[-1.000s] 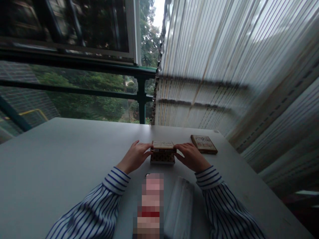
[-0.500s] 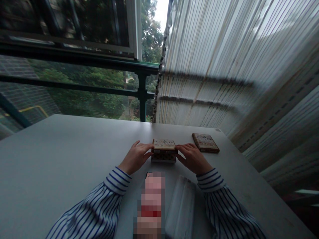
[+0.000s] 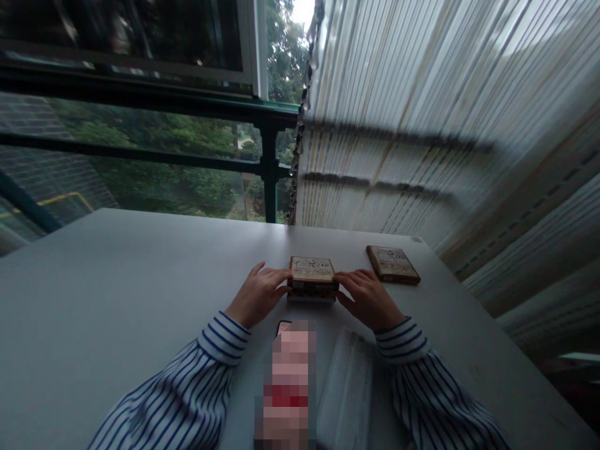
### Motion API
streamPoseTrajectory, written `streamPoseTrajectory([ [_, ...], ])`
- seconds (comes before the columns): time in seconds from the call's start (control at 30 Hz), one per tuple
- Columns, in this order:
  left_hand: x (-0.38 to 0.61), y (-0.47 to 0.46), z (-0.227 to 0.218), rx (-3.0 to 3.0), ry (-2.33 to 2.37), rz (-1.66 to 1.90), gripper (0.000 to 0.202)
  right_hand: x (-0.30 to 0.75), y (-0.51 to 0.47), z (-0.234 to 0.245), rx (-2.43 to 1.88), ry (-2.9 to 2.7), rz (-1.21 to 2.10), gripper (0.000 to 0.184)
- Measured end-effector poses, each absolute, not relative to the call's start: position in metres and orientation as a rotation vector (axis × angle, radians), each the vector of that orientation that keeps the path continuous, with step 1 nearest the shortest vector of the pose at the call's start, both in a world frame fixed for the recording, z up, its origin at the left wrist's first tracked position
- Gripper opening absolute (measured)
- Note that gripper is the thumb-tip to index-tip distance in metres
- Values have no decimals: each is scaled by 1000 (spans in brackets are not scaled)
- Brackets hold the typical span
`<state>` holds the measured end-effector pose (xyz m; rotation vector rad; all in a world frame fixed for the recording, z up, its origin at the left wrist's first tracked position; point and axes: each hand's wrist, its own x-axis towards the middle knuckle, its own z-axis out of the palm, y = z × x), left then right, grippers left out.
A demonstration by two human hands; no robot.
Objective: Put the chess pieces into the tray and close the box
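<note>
A small flat box with a printed beige top and brown sides stands on the white table (image 3: pixel 140 269). Its lid (image 3: pixel 312 269) sits over a lower part (image 3: pixel 312 299), whose pale bottom edge shows beneath. From the left side, my left hand (image 3: pixel 260 292) pinches the lid between thumb and fingers. On the opposite side my right hand (image 3: pixel 368 297) grips the lid's right edge in the same way. Farther right, beyond my right hand, lies a similar printed brown piece (image 3: pixel 392 264), flat on the table.
Between my forearms lie a phone-like object (image 3: pixel 288 387), mostly pixelated, and a clear plastic container (image 3: pixel 347 387) to its right. A green railing (image 3: pixel 269 169) and windows stand past the table's far edge. A striped curtain (image 3: pixel 398 94) hangs at the right.
The lid has come down farther over the lower part, so less of that part shows. Both hands keep their hold. The view has shifted slightly.
</note>
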<state>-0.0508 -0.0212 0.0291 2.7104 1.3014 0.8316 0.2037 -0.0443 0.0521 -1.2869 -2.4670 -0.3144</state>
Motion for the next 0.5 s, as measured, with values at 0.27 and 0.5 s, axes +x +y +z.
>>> streamPoseTrajectory([
  [0.27, -50, -25, 31, 2739, 1306, 820, 25, 204, -46, 48, -1272, -2464, -342, 25],
  [0.5, -50, -27, 31, 2771, 1313, 794, 25, 204, -47, 47, -1288, -2474, -358, 26],
])
